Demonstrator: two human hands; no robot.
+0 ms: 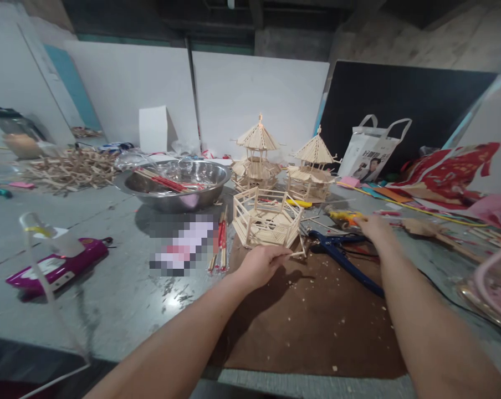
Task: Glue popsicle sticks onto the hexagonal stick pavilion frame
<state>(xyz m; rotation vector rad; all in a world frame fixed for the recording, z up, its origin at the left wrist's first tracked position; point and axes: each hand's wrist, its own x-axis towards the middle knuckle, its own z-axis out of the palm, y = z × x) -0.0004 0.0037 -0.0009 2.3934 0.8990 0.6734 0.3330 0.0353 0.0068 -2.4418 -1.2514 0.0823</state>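
Note:
My left hand point(267, 266) is closed in a pinch on a thin wooden stick point(297, 254), which meets another stick at its far end. Just behind it stands a many-sided, open-topped frame of pale sticks point(267, 224) with railing-like walls. My right hand point(375, 227) reaches further out, its fingers closed at a yellow-orange glue gun point(345, 216); the fingers are small and partly blurred. Between the hands lie blue-handled cutters point(344, 260) on a brown board point(317, 327). Two stick pagodas with pointed roofs, a taller one point(257, 152) and a shorter one point(312, 166), stand behind the frame.
A steel bowl point(173, 185) holds red-tipped sticks, with more red sticks point(222, 238) lying nearby. At left are a heap of wood pieces point(71, 169) and a purple power strip point(63, 271). A white bag point(373, 149) stands at back right. A black cable point(450, 302) crosses the right side.

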